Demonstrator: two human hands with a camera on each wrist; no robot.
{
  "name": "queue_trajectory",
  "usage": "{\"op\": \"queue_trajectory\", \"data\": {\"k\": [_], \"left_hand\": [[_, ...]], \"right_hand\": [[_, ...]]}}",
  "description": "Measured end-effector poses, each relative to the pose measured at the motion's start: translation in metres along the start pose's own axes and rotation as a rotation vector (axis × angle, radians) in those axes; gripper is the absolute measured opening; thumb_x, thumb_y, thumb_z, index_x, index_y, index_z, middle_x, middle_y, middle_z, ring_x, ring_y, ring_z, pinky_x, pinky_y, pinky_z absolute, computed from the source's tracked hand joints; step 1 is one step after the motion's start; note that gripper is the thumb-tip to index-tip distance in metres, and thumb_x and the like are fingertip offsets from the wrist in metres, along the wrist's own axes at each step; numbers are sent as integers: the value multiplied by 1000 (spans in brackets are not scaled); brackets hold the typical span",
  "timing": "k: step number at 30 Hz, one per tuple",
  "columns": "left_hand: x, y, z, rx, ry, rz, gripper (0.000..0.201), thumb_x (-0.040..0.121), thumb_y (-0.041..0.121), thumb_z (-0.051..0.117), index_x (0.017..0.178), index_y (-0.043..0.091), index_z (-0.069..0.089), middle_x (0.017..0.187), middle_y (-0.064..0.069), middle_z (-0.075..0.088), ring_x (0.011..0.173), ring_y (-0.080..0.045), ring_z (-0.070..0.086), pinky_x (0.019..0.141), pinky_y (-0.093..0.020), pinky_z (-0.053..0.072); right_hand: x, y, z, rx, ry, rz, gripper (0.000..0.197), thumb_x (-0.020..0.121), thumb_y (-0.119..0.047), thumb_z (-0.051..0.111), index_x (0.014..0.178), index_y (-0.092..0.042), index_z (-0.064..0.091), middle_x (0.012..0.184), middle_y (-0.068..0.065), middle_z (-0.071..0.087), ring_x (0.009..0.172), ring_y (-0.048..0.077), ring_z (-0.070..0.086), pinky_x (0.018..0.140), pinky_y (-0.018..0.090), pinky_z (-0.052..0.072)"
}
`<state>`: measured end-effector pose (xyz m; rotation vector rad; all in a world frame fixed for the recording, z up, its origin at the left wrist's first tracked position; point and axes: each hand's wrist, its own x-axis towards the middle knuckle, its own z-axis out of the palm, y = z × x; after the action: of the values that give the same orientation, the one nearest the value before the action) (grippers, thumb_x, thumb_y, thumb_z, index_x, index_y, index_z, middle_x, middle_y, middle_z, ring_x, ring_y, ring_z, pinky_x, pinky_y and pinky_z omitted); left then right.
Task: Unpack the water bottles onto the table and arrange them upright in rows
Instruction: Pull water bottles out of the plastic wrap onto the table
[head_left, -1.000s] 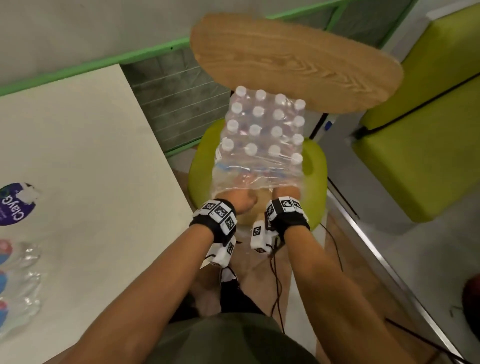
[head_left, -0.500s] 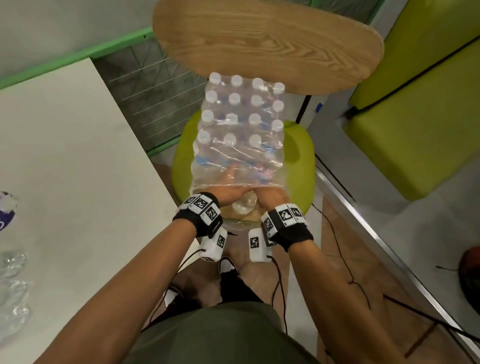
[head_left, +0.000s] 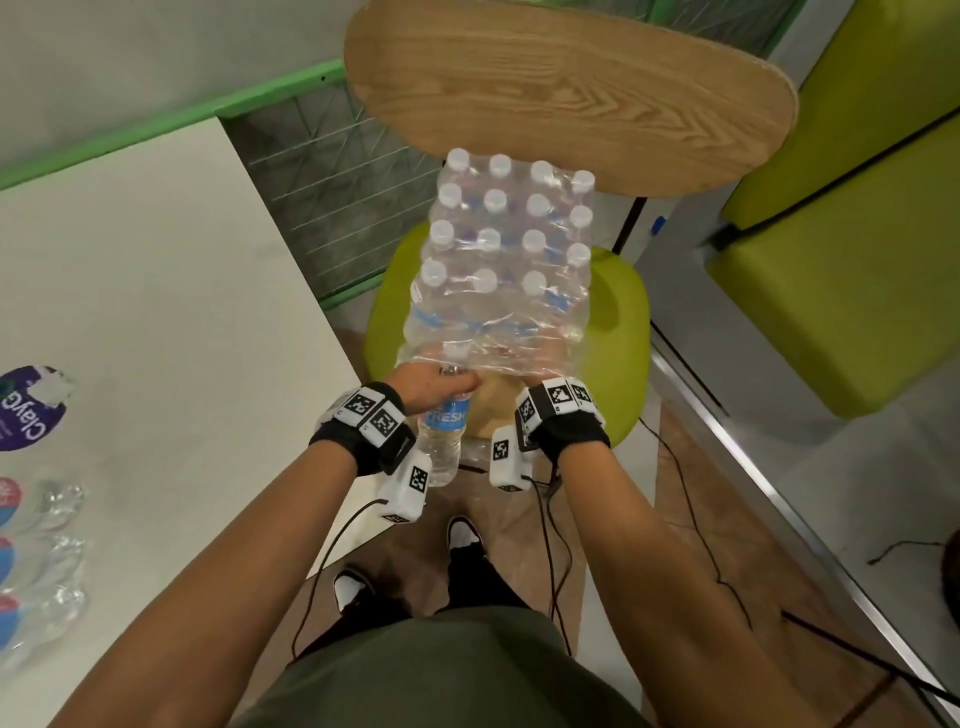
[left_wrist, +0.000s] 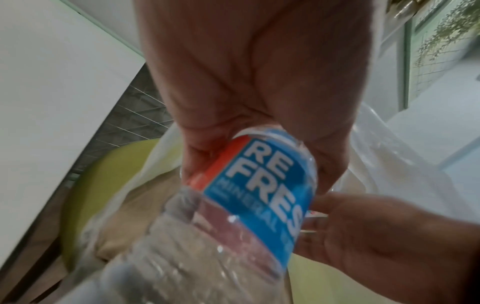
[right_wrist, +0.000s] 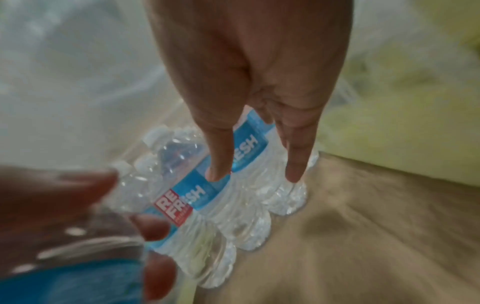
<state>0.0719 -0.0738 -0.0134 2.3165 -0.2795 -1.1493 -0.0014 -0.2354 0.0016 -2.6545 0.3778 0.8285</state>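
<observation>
A shrink-wrapped pack of water bottles (head_left: 509, 260) stands on a green chair seat (head_left: 618, 332), white caps up, its near end torn open. My left hand (head_left: 436, 384) grips one blue-labelled bottle (head_left: 441, 436) by its upper part, just outside the opening. The left wrist view shows that bottle (left_wrist: 254, 195) held in my left hand (left_wrist: 259, 92). My right hand (head_left: 540, 384) reaches under the loose plastic. In the right wrist view the right hand (right_wrist: 254, 102) has straight fingers touching bottles lying on their sides (right_wrist: 207, 205) inside the wrap.
The white table (head_left: 130, 312) is on my left, with several bottles (head_left: 41, 561) at its left edge and a purple round sticker (head_left: 28, 410). The chair's wooden back (head_left: 571, 93) rises behind the pack. A green sofa (head_left: 857, 260) stands right. Cables (head_left: 691, 493) trail on the floor.
Both hands were inside the wrap's open end. The left hand has now drawn one bottle out toward me, while the right hand stays in the opening.
</observation>
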Motion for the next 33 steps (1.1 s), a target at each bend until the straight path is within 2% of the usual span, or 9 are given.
{"op": "queue_trajectory", "data": {"k": [3, 7, 13, 15, 18, 21, 25, 29, 33], "left_hand": [[-2, -6, -1, -12, -16, 32, 52, 85, 57, 50, 115, 15, 62, 116, -6, 62, 95, -17, 56, 80, -23, 39], [-6, -11, -2, -79, 6, 69, 45, 86, 50, 55, 110, 14, 64, 116, -9, 65, 94, -17, 60, 82, -25, 45], [-10, -14, -5, -67, 20, 129, 41, 86, 48, 56, 107, 14, 64, 111, -8, 66, 99, -21, 62, 92, -34, 50], [-11, -18, -4, -83, -6, 151, 41, 83, 49, 59, 106, 16, 64, 109, -7, 68, 99, -20, 64, 93, -40, 50], [-23, -24, -7, -133, -69, 222, 43, 74, 49, 64, 99, 15, 62, 99, -10, 70, 94, -24, 66, 91, -46, 51], [-47, -39, -11, -213, -82, 258, 26, 81, 24, 69, 100, 14, 56, 96, -6, 66, 92, -23, 63, 87, -32, 52], [-85, -92, -20, -235, 154, 166, 28, 80, 32, 70, 98, 17, 54, 93, 0, 61, 86, -14, 58, 81, -29, 46], [-130, -172, -24, -440, 449, 47, 33, 78, 33, 72, 101, 17, 54, 92, -1, 63, 80, -13, 58, 73, -24, 43], [-171, -244, -21, -667, 767, -45, 31, 78, 28, 73, 103, 23, 55, 90, 5, 62, 82, -14, 57, 81, -28, 42]], "right_hand": [[-11, -6, -3, -64, -48, -32, 8, 79, -11, 57, 80, -18, 62, 102, 12, 68, 91, 29, 62, 76, 29, 48], [-6, -1, 2, -53, -43, -15, 14, 77, -11, 56, 82, -14, 69, 96, 12, 70, 77, 27, 58, 68, 26, 48], [-3, -3, 9, 319, -12, 120, 34, 95, -19, 49, 128, -12, 52, 134, 16, 52, 120, 30, 52, 87, 28, 41], [0, -10, 7, 506, 10, 101, 22, 95, -28, 51, 109, -16, 62, 130, 14, 57, 118, 28, 55, 95, 29, 39], [-7, -12, 19, 759, -10, 107, 26, 78, -34, 70, 99, -19, 65, 111, 10, 69, 80, 17, 65, 62, 25, 53], [-9, -16, 39, 718, -195, -33, 48, 72, -24, 76, 111, -23, 49, 99, -1, 64, 79, 12, 62, 50, 23, 48], [-13, -59, 54, 506, -376, -269, 60, 63, -17, 82, 112, -22, 48, 97, -3, 66, 84, 13, 63, 61, 23, 51], [-2, -128, 76, 320, -396, -414, 74, 47, -41, 83, 109, -30, 44, 102, 1, 69, 92, 21, 66, 84, 39, 54], [0, -210, 96, 353, -370, -529, 70, 59, -27, 83, 115, -26, 42, 109, 7, 65, 98, 27, 63, 82, 36, 50]]}}
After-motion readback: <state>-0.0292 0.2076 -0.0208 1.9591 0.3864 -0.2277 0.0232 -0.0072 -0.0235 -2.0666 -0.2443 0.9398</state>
